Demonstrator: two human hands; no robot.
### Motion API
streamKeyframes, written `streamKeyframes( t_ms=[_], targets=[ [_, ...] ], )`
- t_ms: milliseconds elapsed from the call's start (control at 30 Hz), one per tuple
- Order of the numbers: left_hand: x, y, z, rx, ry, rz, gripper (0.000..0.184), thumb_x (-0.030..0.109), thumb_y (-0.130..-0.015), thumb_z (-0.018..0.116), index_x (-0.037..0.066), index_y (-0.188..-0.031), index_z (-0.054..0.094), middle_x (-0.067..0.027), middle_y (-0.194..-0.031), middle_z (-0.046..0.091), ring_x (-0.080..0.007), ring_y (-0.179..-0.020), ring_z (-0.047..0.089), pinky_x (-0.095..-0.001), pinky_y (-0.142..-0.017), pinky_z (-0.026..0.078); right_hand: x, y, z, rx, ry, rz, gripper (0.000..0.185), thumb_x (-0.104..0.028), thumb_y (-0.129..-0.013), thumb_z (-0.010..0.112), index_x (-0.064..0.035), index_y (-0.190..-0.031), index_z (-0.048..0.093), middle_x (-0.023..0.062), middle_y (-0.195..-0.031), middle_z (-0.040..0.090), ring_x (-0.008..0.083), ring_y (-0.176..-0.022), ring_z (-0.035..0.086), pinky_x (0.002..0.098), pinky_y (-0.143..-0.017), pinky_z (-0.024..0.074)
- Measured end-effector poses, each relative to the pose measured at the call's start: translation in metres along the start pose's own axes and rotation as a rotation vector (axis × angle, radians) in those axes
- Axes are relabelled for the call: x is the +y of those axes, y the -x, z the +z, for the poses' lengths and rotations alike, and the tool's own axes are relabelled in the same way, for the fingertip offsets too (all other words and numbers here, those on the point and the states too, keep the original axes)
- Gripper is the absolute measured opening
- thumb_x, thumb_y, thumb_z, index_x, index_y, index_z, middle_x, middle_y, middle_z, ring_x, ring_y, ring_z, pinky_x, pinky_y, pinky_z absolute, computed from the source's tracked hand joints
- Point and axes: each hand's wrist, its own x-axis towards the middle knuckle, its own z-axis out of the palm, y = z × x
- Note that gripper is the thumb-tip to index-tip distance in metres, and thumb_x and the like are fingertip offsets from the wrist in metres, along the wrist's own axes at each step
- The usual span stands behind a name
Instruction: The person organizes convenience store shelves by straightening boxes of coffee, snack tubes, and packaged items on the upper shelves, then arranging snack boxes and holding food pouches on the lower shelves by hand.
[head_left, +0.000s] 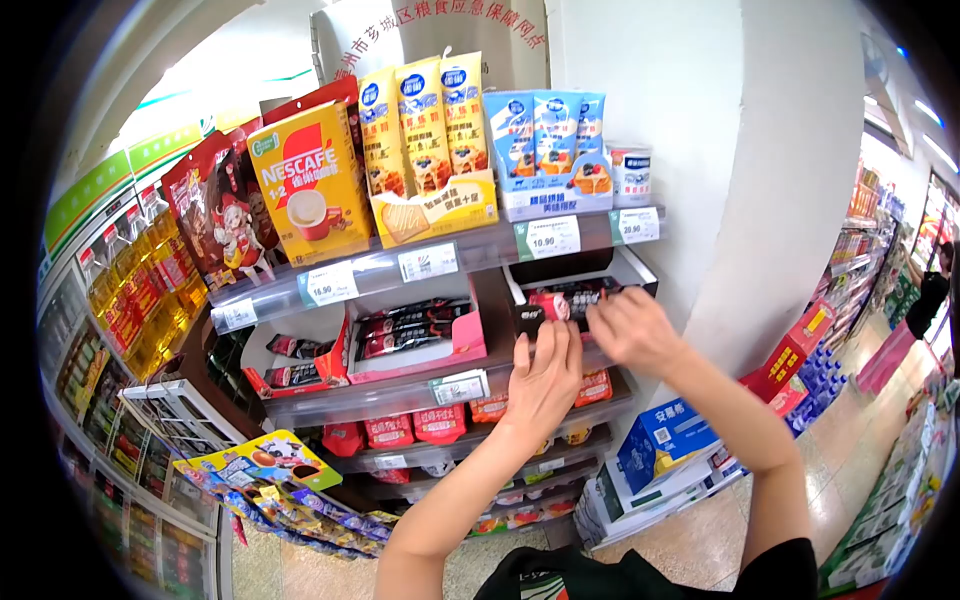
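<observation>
On the second shelf, a dark open box (528, 320) holds black and pink sachets (575, 297). My left hand (545, 375) is at the box's front edge, its fingers together and pointing up; whether they grip anything is hidden. At the right side of the same box is my right hand (632, 328), fingers curled over the sachets, with what they hold too small to make out. Left of my hands, a pink-edged box (480, 335) contains dark sachets (415, 328), and a red and white box (337, 362) beside it holds a few more.
Above are a yellow Nescafe box (308, 185), yellow packets (422, 125) and blue packets (555, 130). A white pillar (690, 150) rises to the right. Snack packs hang from a rack (290, 490) at lower left. A person (925, 310) stands far right beyond a blue carton (665, 440).
</observation>
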Motion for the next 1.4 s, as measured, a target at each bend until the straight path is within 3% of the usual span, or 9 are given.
streamKeyframes(
  t_ms=[133,400,600,800,833,1033,1133,1267,1400],
  targets=[
    [-0.001,-0.003,-0.001,0.026,0.031,-0.013,0.031,0.019,-0.075,0.053,0.007,-0.103,0.06,-0.0093,-0.12,0.049,-0.0183,-0.115,0.042,-0.0415,-0.098,0.021,-0.024,0.006,-0.002,0.051,0.07,0.152,0.027,-0.009,-0.068,0.057,0.0043,-0.091,0.062,0.0156,-0.089,0.062,0.0254,-0.085,0.059,0.0362,-0.076,0.0456],
    [-0.003,0.0,-0.001,0.008,-0.012,0.034,0.031,0.019,-0.076,0.053,0.006,-0.103,0.059,-0.012,-0.126,0.05,-0.0197,-0.12,0.041,-0.0433,-0.101,0.015,-0.038,0.008,-0.005,0.078,0.076,0.316,0.028,-0.01,-0.072,0.056,0.0011,-0.097,0.063,0.0126,-0.096,0.062,0.0244,-0.095,0.058,0.0392,-0.085,0.0422],
    [-0.002,-0.002,0.0,0.01,-0.052,0.018,0.032,0.022,-0.078,0.05,0.005,-0.104,0.06,-0.0153,-0.128,0.049,-0.0217,-0.122,0.038,-0.0434,-0.098,0.019,-0.006,-0.023,-0.008,-0.139,-0.256,0.303,0.028,-0.008,-0.074,0.053,0.0016,-0.1,0.059,0.0183,-0.11,0.058,0.0321,-0.109,0.053,0.0412,-0.094,0.0379],
    [0.0,0.001,-0.001,0.017,0.035,-0.026,0.037,0.019,-0.076,0.053,0.003,-0.108,0.058,-0.0117,-0.124,0.05,-0.024,-0.119,0.04,-0.0428,-0.098,0.02,0.03,-0.045,0.013,-0.486,-0.799,0.45,0.019,-0.003,-0.075,0.062,0.0015,-0.094,0.06,0.02,-0.092,0.058,0.0366,-0.091,0.056,0.0414,-0.079,0.0448],
    [0.0,0.002,0.0,0.017,0.038,-0.021,0.037,0.019,-0.076,0.053,0.003,-0.108,0.058,-0.0117,-0.124,0.05,-0.024,-0.119,0.04,-0.0428,-0.098,0.02,0.032,-0.045,0.022,-0.34,-0.731,0.409,0.021,-0.003,-0.075,0.062,0.0012,-0.095,0.06,0.0198,-0.092,0.06,0.0381,-0.088,0.058,0.0408,-0.076,0.0465],
    [0.0,0.002,-0.001,0.013,0.023,-0.015,0.041,0.021,-0.075,0.054,0.003,-0.112,0.057,-0.0089,-0.113,0.053,-0.0236,-0.116,0.041,-0.0433,-0.096,0.021,0.025,-0.045,0.062,-0.355,-0.549,0.525,0.02,-0.003,-0.075,0.06,-0.0005,-0.095,0.061,0.0213,-0.089,0.062,0.0376,-0.085,0.06,0.0409,-0.072,0.0489],
    [0.0,0.001,-0.001,0.01,-0.012,-0.021,0.043,0.023,-0.074,0.055,0.004,-0.113,0.057,-0.0082,-0.114,0.053,-0.023,-0.116,0.04,-0.044,-0.097,0.021,0.027,-0.043,0.071,-0.602,-0.678,0.603,0.018,-0.005,-0.076,0.056,-0.0013,-0.092,0.064,0.019,-0.095,0.063,0.0372,-0.088,0.06,0.0414,-0.075,0.0485],
    [0.001,0.0,-0.001,0.003,-0.008,-0.026,0.044,0.024,-0.074,0.055,0.004,-0.114,0.056,-0.0077,-0.116,0.053,-0.0225,-0.117,0.039,-0.0443,-0.097,0.02,0.036,-0.036,0.077,-0.468,-0.778,0.469,0.02,-0.012,-0.08,0.055,-0.002,-0.094,0.063,0.0177,-0.092,0.064,0.0351,-0.089,0.061,0.0419,-0.075,0.0489],
    [-0.001,0.005,-0.008,0.011,0.098,-0.021,0.042,0.025,-0.075,0.054,0.005,-0.113,0.057,-0.0093,-0.122,0.051,-0.0231,-0.116,0.04,-0.0442,-0.097,0.022,0.016,-0.042,0.055,-0.569,-0.734,0.376,0.022,-0.015,-0.081,0.053,-0.0027,-0.096,0.064,0.0165,-0.093,0.064,0.0342,-0.089,0.06,0.0413,-0.076,0.0484]
  ],
)
